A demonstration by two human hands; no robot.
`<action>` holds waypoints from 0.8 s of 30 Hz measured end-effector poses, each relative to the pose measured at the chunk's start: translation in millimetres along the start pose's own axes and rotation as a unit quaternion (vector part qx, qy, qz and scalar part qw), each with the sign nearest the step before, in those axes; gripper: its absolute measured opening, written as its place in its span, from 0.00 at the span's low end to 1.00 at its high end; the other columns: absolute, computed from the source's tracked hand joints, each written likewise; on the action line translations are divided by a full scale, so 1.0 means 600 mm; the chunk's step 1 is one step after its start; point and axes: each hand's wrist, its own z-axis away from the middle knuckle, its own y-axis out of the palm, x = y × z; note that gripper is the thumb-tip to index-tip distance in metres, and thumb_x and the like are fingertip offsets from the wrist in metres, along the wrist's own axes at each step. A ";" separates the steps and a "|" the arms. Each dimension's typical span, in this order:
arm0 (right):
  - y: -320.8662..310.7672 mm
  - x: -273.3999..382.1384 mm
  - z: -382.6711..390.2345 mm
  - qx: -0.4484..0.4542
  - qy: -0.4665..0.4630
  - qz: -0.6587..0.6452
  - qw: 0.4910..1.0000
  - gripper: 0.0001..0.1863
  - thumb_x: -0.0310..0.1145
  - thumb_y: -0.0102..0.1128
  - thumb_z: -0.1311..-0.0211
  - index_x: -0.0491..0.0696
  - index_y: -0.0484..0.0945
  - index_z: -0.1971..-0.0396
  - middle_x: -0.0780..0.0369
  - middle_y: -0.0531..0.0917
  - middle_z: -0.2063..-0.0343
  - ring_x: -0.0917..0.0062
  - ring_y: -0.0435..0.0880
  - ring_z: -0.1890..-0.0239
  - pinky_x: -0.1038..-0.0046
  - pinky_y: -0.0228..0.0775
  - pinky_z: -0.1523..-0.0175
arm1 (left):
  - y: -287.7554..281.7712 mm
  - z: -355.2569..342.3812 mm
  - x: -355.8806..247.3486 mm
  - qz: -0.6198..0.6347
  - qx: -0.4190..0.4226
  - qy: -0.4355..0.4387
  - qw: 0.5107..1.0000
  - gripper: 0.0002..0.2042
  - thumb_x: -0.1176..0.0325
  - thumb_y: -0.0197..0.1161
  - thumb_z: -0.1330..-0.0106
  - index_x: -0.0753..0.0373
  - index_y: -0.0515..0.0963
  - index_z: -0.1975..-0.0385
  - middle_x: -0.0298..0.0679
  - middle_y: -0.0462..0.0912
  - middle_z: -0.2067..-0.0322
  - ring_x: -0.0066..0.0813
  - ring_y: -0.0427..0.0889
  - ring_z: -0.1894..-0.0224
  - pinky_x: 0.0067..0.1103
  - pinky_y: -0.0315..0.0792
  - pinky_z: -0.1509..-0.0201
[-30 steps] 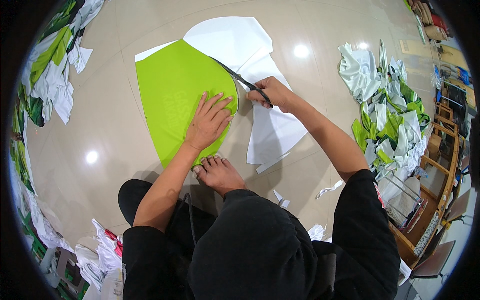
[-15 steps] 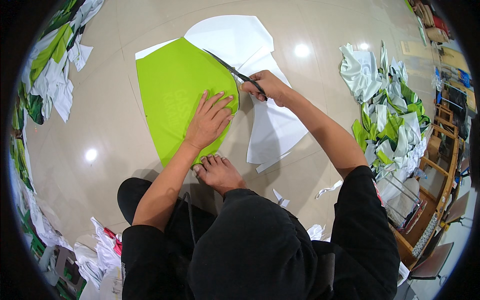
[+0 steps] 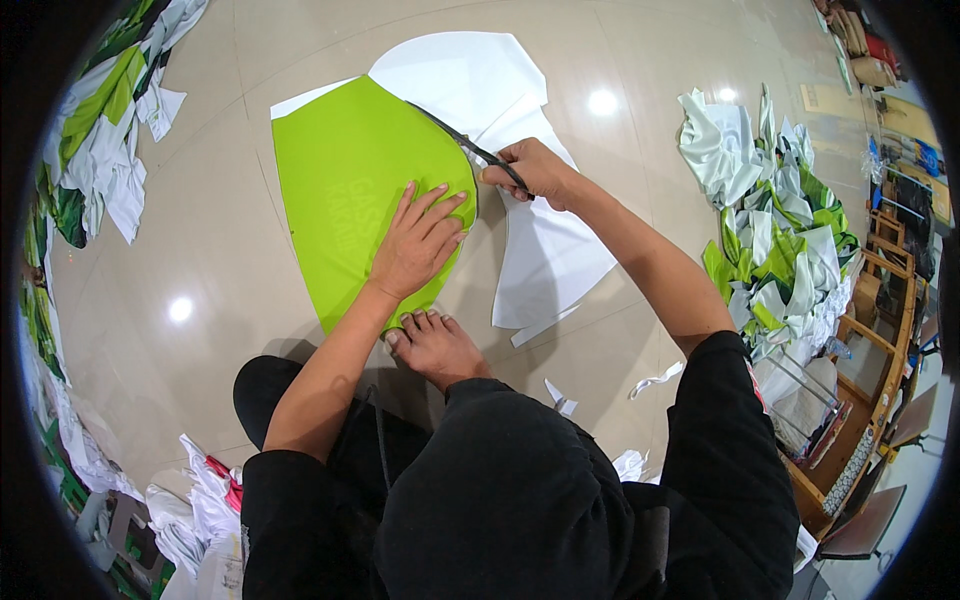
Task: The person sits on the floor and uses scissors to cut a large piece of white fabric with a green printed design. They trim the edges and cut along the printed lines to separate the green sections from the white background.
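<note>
A lime-green fabric panel (image 3: 340, 160) lies flat on the floor, with a strip of white showing past its upper left edge. My left hand (image 3: 418, 238) presses down on its lower right part, fingers spread. Black scissors (image 3: 480, 152) are gripped in my right hand (image 3: 535, 172), their blades along the panel's curved upper right edge. Under and beyond them spreads a white piece (image 3: 460, 62), cut along a curve, reaching down to the right as a broad white section (image 3: 545, 255). My bare foot (image 3: 440, 345) touches the panel's bottom corner.
Heaps of green and white fabric lie at the far left (image 3: 105, 120) and on the right (image 3: 775, 230). White scraps (image 3: 657, 380) are scattered near my right elbow. A wooden frame (image 3: 880, 340) stands along the right side. More white cloth (image 3: 205, 490) is at lower left.
The scissors' blades have come together along the green edge; a slight gap between them before is no longer visible. My left hand and the panel stay in place.
</note>
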 end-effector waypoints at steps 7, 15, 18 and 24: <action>0.007 0.029 -0.014 0.012 0.019 0.011 1.000 0.17 0.41 0.76 0.40 0.52 0.79 0.80 0.72 0.72 0.84 0.86 0.67 0.82 0.77 0.55 0.75 | 0.000 -0.001 -0.001 -0.002 0.001 0.000 1.000 0.07 0.63 0.70 0.24 0.57 0.83 0.55 0.35 0.81 0.30 0.45 0.73 0.23 0.56 0.59 0.15; 0.013 0.028 -0.022 0.022 0.004 0.003 1.000 0.18 0.42 0.78 0.37 0.53 0.78 0.81 0.72 0.73 0.84 0.86 0.67 0.81 0.78 0.56 0.74 | 0.000 0.001 0.000 -0.001 -0.003 0.000 1.000 0.07 0.63 0.71 0.25 0.57 0.83 0.55 0.35 0.81 0.30 0.45 0.73 0.23 0.56 0.60 0.15; 0.015 0.022 -0.026 0.020 0.000 0.010 1.000 0.18 0.41 0.79 0.37 0.52 0.79 0.80 0.71 0.73 0.84 0.86 0.67 0.81 0.77 0.56 0.74 | 0.000 0.001 -0.001 0.003 -0.003 0.000 1.000 0.07 0.63 0.71 0.25 0.57 0.83 0.55 0.34 0.81 0.30 0.45 0.73 0.23 0.56 0.60 0.15; 0.023 0.041 -0.025 0.018 0.006 0.010 1.000 0.18 0.43 0.79 0.38 0.51 0.79 0.78 0.71 0.74 0.83 0.86 0.67 0.81 0.77 0.57 0.73 | 0.001 0.002 0.001 0.003 -0.003 0.000 1.000 0.07 0.63 0.71 0.25 0.57 0.83 0.55 0.35 0.80 0.29 0.45 0.73 0.23 0.56 0.60 0.15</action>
